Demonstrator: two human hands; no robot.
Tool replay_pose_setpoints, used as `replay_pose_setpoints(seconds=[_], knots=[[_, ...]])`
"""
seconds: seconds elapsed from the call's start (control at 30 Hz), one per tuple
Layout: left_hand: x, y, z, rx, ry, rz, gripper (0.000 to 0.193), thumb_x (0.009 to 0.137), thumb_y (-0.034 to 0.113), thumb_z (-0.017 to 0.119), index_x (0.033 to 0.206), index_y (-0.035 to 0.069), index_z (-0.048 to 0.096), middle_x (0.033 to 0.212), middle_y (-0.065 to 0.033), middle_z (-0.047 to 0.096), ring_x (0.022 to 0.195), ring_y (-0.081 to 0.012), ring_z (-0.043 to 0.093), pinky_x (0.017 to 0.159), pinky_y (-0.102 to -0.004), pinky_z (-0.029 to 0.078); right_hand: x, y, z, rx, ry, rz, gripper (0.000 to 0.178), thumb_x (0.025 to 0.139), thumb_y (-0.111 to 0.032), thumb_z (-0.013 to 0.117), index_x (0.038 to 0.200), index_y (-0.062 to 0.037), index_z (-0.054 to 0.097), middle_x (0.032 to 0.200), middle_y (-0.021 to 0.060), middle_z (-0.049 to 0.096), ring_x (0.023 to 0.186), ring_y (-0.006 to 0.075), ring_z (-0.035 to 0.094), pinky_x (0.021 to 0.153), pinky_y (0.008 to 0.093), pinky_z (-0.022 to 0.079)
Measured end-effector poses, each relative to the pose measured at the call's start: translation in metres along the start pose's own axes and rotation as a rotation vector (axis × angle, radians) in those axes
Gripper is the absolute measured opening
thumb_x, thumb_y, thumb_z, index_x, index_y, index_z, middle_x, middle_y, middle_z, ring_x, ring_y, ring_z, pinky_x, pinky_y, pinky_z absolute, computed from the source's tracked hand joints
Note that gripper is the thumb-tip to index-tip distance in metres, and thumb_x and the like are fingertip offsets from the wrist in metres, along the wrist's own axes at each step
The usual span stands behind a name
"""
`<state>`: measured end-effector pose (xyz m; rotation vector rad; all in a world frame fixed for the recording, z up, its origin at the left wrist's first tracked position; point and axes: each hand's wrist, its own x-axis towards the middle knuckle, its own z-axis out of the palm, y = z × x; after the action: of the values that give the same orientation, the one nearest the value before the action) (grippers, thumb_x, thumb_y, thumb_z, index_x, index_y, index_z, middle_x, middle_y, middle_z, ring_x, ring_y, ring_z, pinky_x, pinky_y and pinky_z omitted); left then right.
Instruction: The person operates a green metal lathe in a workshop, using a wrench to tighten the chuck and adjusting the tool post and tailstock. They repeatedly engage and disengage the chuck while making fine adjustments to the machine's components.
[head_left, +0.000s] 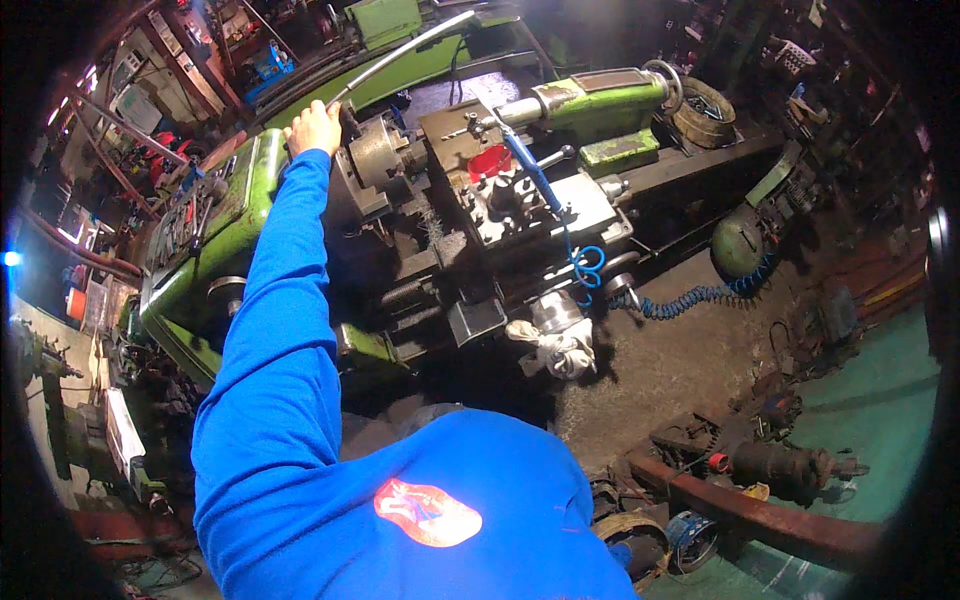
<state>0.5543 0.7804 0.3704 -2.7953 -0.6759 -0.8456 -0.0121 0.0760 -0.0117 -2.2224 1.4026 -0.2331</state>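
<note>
Left hand [313,128] at a metal bar [405,57], beside a lathe chuck [375,152]

Left hand, in blue sleeve [280,290]: fingers bent at the bar's lower end; we cannot tell whether they close on it. Right hand: out of view, grip we cannot tell.
Bar: long, slanting up and right from the grip.
Chuck: grey, just right of the grip.
Headstock [250,185]: green, left of and below the grip, loose hand tools [183,220] along its top.
Tool post [505,195]: right of the grip, beyond the chuck; blue air gun [533,170] over it.
Tailstock [610,105]: green, well to the grip's right.
White cloth [567,352]: well below and right of the grip.
</note>
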Motion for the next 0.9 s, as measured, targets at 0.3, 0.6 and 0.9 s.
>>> replay_pose_setpoints(seconds=[0.3, 0.6, 0.9], knots=[[0.011, 0.006, -0.028, -0.036, -0.136, 0.086, 0.062, 0.101, 0.067, 0.051, 0.133, 0.015, 0.064, 0.134, -0.0131, 0.071, 0.126, -0.0364, 0.066, 0.104, -0.0604, 0.047, -0.022, -0.020, -0.017, 0.028, -0.037, -0.025, 0.031, 0.099, -0.017, 0.070, 0.125, -0.0003, 0.071, 0.121, 0.0148, 0.074, 0.112, 0.0258, 0.067, 0.095, 0.0403, 0.057], [0.018, 0.011, -0.022, -0.174, -0.078, 0.202, 0.044, 0.099, 0.055, 0.060, 0.125, 0.021, 0.067, 0.111, -0.0100, 0.079, 0.107, -0.0325, 0.076, 0.087, -0.0510, 0.059, -0.088, -0.184, -0.044, 0.387, -0.362, -0.307, 0.027, 0.101, -0.012, 0.068, 0.125, -0.0002, 0.071, 0.121, 0.0138, 0.073, 0.114, 0.0242, 0.066, 0.095, 0.0393, 0.057], [0.016, -0.007, -0.008, -0.367, -0.023, 0.166, 0.042, 0.091, 0.053, 0.062, 0.107, 0.018, 0.078, 0.099, -0.0144, 0.080, 0.095, -0.0346, 0.078, 0.086, -0.0499, 0.062, -0.251, -0.544, 0.076, 0.671, -0.518, -1.158, 0.030, 0.095, -0.001, 0.070, 0.125, -0.0049, 0.074, 0.134, 0.0167, 0.072, 0.119, 0.0285, 0.071, 0.100, 0.0368, 0.056]])
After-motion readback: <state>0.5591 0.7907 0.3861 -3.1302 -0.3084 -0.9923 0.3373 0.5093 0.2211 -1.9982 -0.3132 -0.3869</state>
